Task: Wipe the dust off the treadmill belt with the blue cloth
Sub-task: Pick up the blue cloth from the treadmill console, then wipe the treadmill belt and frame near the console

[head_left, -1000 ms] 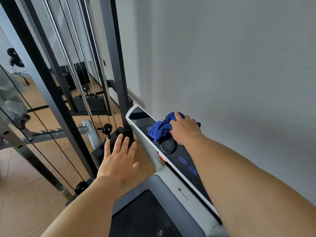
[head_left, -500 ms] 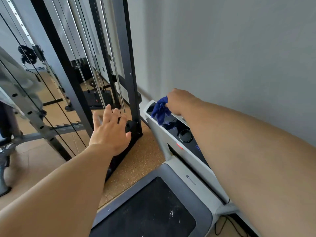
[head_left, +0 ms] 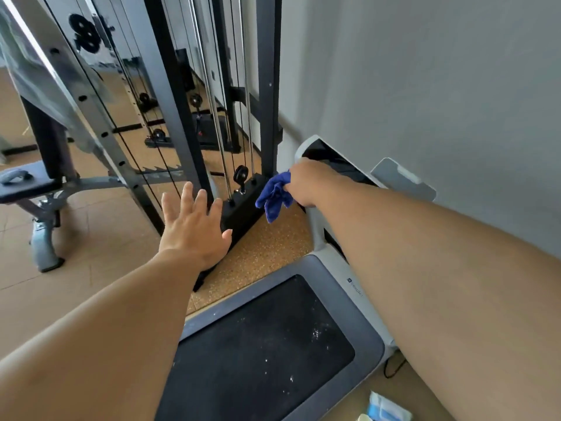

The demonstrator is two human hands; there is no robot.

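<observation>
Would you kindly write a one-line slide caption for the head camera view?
Right hand holds the blue cloth beside the console, above the dusty treadmill belt; left hand hangs open.

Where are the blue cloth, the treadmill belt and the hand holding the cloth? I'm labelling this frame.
blue cloth (head_left: 274,196), head view, on its hanging folds.
treadmill belt (head_left: 261,347), head view, on the dusty black surface.
right hand (head_left: 305,183), head view, on the back of the hand.

Head-worn view looks steeply down, close over the treadmill belt (head_left: 261,357).
</observation>
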